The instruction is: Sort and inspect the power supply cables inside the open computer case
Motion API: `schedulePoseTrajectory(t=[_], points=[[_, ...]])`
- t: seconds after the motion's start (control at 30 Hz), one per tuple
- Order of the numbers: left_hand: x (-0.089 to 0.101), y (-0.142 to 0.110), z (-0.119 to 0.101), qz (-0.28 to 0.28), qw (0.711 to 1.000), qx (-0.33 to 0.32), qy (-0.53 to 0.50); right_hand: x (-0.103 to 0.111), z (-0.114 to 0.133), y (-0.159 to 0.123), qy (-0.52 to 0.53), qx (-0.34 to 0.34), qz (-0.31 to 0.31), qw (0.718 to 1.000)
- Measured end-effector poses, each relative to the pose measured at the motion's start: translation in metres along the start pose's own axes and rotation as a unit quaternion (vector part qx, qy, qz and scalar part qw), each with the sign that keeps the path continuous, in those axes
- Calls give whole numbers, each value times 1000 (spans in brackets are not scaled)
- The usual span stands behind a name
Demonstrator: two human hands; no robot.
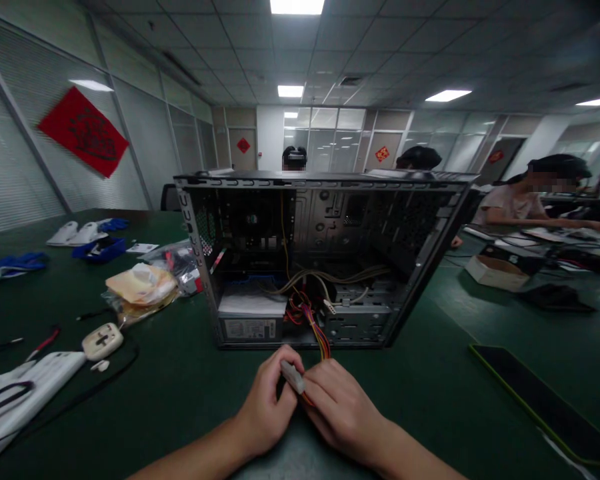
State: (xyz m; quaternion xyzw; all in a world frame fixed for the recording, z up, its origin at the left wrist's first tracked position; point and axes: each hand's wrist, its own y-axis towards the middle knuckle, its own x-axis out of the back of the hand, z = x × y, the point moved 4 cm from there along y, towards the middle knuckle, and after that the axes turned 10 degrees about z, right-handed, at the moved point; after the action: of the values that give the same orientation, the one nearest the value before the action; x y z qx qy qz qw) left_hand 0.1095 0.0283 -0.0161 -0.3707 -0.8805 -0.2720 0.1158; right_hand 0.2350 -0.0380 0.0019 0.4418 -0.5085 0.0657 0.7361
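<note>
A black computer case (pixel 207 313) lies open-sided in front of me, its interior facing me. Inside are a fan (pixel 251 218), a power supply (pixel 250 328) and a metal drive cage (pixel 363 327). Red, yellow and orange power wires (pixel 321 337) run out over its lower edge to my hands. My left hand (pixel 270 403) pinches a pale grey power connector (pixel 293 377) between thumb and fingers. Beside it my right hand (pixel 347 413) is closed round the wires just behind that connector; its fingertips are partly hidden. A loose white plug (pixel 330 307) hangs inside the case.
Left on the green table are a white keyboard (pixel 55 377), a cream-coloured device (pixel 103 342), bagged items (pixel 143 285), a blue tray (pixel 99 249) and gloves (pixel 13 265). To the right lie a dark mat (pixel 545 407) and a small box (pixel 497 270). Other people sit beyond.
</note>
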Motion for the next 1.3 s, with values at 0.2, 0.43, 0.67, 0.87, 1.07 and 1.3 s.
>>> schedulePoseTrajectory(t=[0.2, 0.43, 0.67, 0.87, 1.07, 1.3], points=[[-4, 0, -2, -14, 999, 6, -36, -1, -1, -1, 2, 0, -1, 1000], [-7, 1, 3, -29, 995, 68, -64, 12, -16, 4, 48, -25, -15, 998], [-11, 11, 5, 32, 991, 126, -40, 52, -39, 33, -8, -63, -108, 992], [-11, 10, 1, 43, 990, 132, -19, 61, -38, 129, -61, -153, 42, 985], [-10, 9, -2, 44, 990, 131, 0, 44, -49, 199, -172, -239, 88, 952], [-11, 8, -6, 51, 994, 89, 45, 26, -63, 208, -216, -293, 98, 926]])
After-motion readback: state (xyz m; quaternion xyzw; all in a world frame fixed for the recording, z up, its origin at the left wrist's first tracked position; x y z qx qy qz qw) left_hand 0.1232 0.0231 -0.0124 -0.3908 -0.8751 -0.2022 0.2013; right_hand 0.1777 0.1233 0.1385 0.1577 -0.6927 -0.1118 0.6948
